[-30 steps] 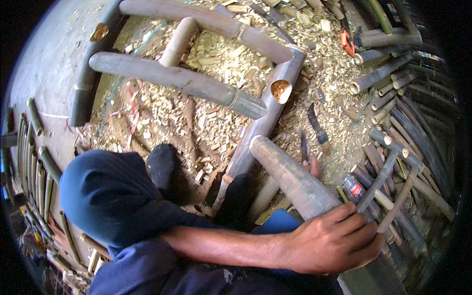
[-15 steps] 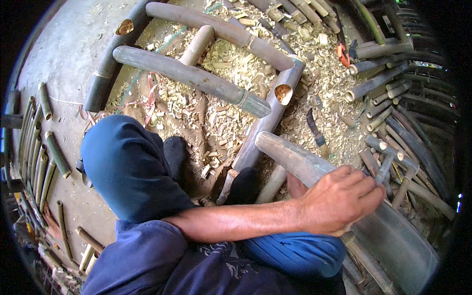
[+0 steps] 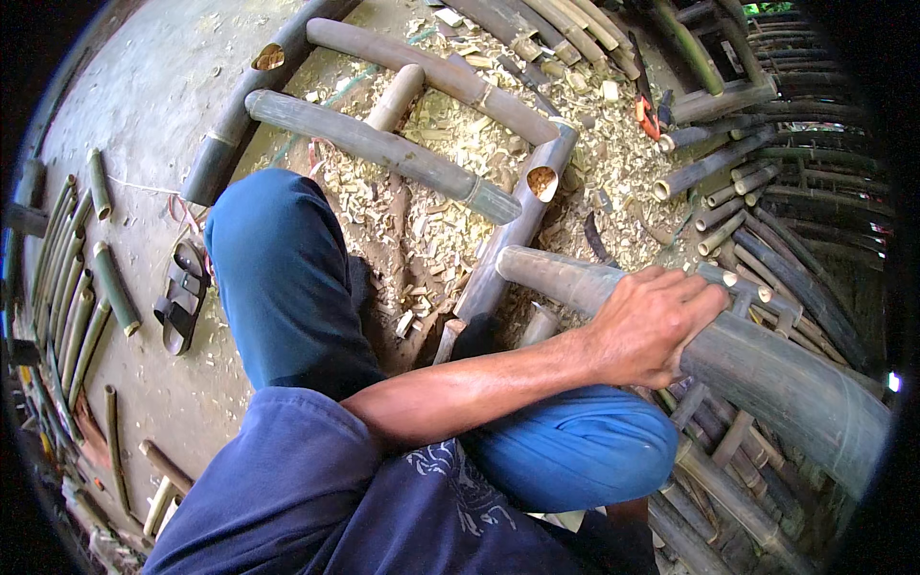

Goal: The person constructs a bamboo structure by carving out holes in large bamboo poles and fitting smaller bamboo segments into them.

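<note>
My left forearm reaches across my body to the right. At its end, my left hand (image 3: pixel 656 324) is closed over the top of a thick grey-green bamboo pole (image 3: pixel 781 379). The pole's narrower left end lies at a dark bamboo post (image 3: pixel 517 225), and its thick end runs off to the lower right. A round hole (image 3: pixel 542 183) is cut in that post. Beyond, two bamboo rails (image 3: pixel 383 149) with a short crosspiece (image 3: pixel 395 99) between them lead to another holed bamboo post (image 3: pixel 240 120). My right hand does not show.
Pale wood chips (image 3: pixel 441 240) cover the ground ahead. A curved dark blade (image 3: pixel 598 240) lies behind the pole, partly hidden. Cut bamboo (image 3: pixel 709 177) is piled at the right, with an orange-handled tool (image 3: pixel 647 117) nearby. Sandals (image 3: pixel 180 297) and bamboo lengths (image 3: pixel 115 287) lie at left.
The thick end of the pole has swung up, with my left hand still gripping it. My left knee has risen, and the sandals beside it have come into sight.
</note>
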Demonstrator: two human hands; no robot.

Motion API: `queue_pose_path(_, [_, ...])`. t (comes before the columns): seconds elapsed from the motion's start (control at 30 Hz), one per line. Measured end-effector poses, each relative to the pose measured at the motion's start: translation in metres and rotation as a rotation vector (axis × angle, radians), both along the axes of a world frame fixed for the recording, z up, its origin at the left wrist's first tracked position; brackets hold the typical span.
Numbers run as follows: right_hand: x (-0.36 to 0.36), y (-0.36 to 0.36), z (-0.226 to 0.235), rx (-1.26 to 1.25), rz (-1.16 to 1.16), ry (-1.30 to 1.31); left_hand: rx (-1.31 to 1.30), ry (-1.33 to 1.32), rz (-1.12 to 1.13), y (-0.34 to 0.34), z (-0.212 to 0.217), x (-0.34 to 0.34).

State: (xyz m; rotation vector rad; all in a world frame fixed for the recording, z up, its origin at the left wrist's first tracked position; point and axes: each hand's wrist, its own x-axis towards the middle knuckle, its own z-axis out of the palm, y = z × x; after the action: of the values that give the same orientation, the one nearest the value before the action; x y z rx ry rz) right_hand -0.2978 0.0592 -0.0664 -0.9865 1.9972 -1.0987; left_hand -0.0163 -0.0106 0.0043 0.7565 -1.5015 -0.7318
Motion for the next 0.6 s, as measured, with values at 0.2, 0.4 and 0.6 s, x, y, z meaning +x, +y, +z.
queue_pose_path(0.2, [-0.009, 0.014, 0.001, -0.004, -0.034, 0.015, -0.013, 0.015, -0.016, 0.005, -0.005, -0.004])
queue_pose_path(0.4, [-0.015, 0.013, 0.055, -0.163, -0.12, 0.107, -0.012, 0.008, -0.011, -0.001, -0.005, 0.001])
queue_pose_path(0.6, [-0.037, 0.011, 0.197, -0.605, -0.26, 0.295, 0.018, -0.036, -0.03, 0.0, -0.008, -0.028])
